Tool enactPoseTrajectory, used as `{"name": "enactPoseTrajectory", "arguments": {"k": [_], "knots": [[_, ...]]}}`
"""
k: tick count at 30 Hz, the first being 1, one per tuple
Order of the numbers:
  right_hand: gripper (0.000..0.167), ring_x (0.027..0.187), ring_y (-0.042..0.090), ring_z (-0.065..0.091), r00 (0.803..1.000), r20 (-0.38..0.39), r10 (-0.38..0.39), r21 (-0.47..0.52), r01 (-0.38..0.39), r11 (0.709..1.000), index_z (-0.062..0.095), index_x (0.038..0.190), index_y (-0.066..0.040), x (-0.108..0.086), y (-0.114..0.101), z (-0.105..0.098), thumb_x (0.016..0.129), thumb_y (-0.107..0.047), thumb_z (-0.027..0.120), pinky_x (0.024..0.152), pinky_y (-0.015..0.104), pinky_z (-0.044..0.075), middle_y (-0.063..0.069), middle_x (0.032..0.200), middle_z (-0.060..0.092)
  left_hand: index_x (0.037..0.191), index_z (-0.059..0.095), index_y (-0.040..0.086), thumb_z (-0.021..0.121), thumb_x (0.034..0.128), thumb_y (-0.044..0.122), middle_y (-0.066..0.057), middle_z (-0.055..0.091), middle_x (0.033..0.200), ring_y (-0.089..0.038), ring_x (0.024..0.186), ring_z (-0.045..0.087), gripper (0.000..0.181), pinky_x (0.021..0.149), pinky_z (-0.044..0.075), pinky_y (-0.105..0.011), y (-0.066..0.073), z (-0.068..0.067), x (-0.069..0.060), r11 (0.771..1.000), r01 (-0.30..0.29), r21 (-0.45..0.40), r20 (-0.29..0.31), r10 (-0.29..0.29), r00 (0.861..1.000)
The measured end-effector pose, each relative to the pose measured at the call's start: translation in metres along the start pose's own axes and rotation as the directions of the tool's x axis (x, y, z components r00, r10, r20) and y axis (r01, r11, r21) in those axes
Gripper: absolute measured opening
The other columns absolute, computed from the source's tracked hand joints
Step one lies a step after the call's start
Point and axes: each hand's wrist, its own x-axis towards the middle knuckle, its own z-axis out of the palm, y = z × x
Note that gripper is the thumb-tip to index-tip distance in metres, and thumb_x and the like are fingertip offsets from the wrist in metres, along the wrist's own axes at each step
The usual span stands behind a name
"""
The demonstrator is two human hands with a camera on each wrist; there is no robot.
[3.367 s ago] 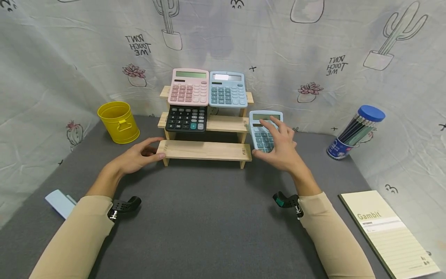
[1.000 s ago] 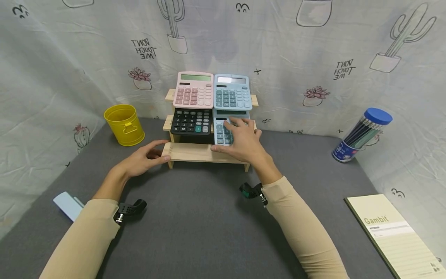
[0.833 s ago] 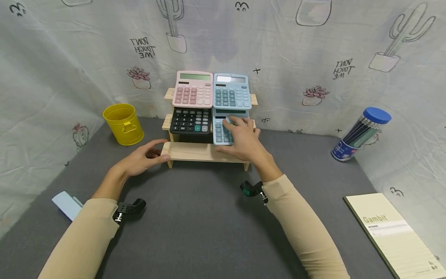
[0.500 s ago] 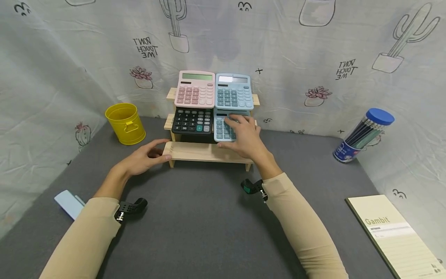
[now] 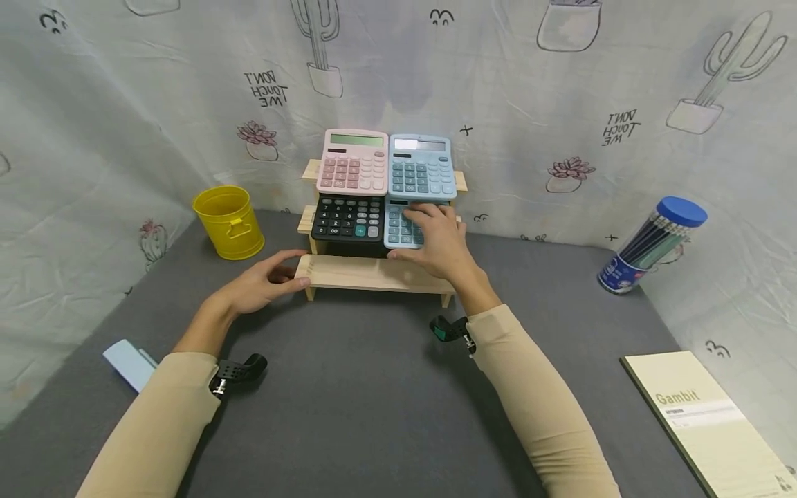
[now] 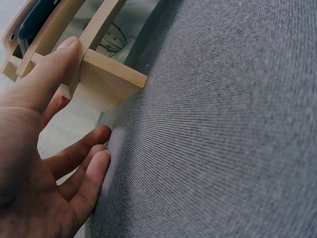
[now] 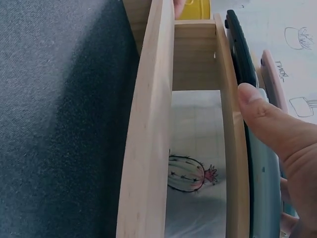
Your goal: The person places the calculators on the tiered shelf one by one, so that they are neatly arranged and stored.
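A three-tier wooden rack [image 5: 373, 272] stands at the back of the table. My left hand [image 5: 258, 285] holds its left end at the lowest tier, thumb against the wood in the left wrist view. On the middle tier a blue calculator [image 5: 398, 227] sits right of a black calculator [image 5: 349, 218]. My right hand [image 5: 441, 242] grips that blue calculator, thumb at its lower edge and fingers over its keys and right side, covering part of it. Above them, a pink calculator [image 5: 353, 162] and a second blue calculator [image 5: 422, 168] lean side by side on the top tier.
Left of the rack stands a yellow bucket [image 5: 229, 225]. A blue-lidded tub of pencils [image 5: 647, 245] is at the right, with a notepad [image 5: 703, 422] nearer the front. A light-blue object [image 5: 129, 364] lies partly behind the left sleeve. A printed cloth [image 5: 405, 76] hangs behind.
The right hand has carried the blue calculator from right of the rack leftward onto the middle tier, then shifted it slightly upward, under the top blue one. My left hand has stayed on the rack.
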Motion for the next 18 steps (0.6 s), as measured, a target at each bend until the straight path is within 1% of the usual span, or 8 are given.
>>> {"name": "enactPoseTrajectory", "arguments": {"k": [5, 8, 11, 15, 18], "knots": [[0.086, 0.141, 0.036, 0.035, 1.0, -0.003, 0.01, -0.003, -0.01, 1.0, 0.054, 0.15, -0.02, 0.0, 0.003, -0.001, 0.081, -0.063, 0.08, 0.103, 0.066, 0.033, 0.005, 0.158, 0.045, 0.162, 0.029, 0.029, 0.065, 0.0946, 0.062, -0.024, 0.051, 0.148, -0.041, 0.132, 0.05, 0.083, 0.104, 0.043, -0.06, 0.003, 0.002, 0.002, 1.0, -0.027, -0.014, 0.007, 0.027, 1.0], [0.084, 0.142, 0.037, 0.035, 1.0, -0.007, 0.004, 0.004, -0.004, 1.0, 0.054, 0.15, -0.02, -0.001, 0.004, -0.002, 0.082, -0.062, 0.079, 0.104, 0.067, 0.032, 0.006, 0.157, 0.045, 0.162, 0.028, 0.029, 0.065, 0.0944, 0.062, -0.024, 0.051, 0.148, -0.041, 0.132, 0.051, 0.084, 0.104, 0.043, -0.06, 0.005, 0.001, 0.004, 1.0, -0.027, -0.014, 0.01, 0.027, 1.0], [0.082, 0.143, 0.039, 0.034, 1.0, -0.007, -0.019, 0.008, 0.019, 1.0, 0.053, 0.151, -0.019, -0.004, 0.005, -0.005, 0.084, -0.059, 0.08, 0.108, 0.068, 0.031, 0.007, 0.158, 0.045, 0.163, 0.027, 0.03, 0.064, 0.0938, 0.064, -0.024, 0.051, 0.148, -0.04, 0.133, 0.05, 0.086, 0.106, 0.042, -0.061, 0.007, -0.002, 0.005, 1.0, -0.023, 0.001, 0.021, 0.023, 1.0], [0.077, 0.147, 0.041, 0.031, 0.998, 0.0, -0.066, -0.017, 0.066, 0.998, 0.053, 0.151, -0.019, -0.012, 0.008, -0.01, 0.087, -0.051, 0.08, 0.11, 0.069, 0.03, 0.007, 0.159, 0.044, 0.163, 0.022, 0.026, 0.062, 0.0939, 0.067, -0.025, 0.047, 0.152, -0.043, 0.136, 0.048, 0.09, 0.107, 0.041, -0.063, 0.011, -0.009, 0.002, 0.997, -0.019, 0.077, 0.056, 0.014, 0.998], [0.071, 0.147, 0.043, 0.03, 0.995, 0.007, -0.097, -0.046, 0.097, 0.994, 0.053, 0.15, -0.019, -0.019, 0.01, -0.017, 0.089, -0.045, 0.08, 0.11, 0.069, 0.031, 0.007, 0.159, 0.043, 0.164, 0.017, 0.02, 0.06, 0.0947, 0.067, -0.029, 0.042, 0.155, -0.048, 0.139, 0.045, 0.094, 0.108, 0.04, -0.066, 0.02, -0.019, -0.003, 0.989, -0.025, 0.146, 0.087, 0.012, 0.996]]}}
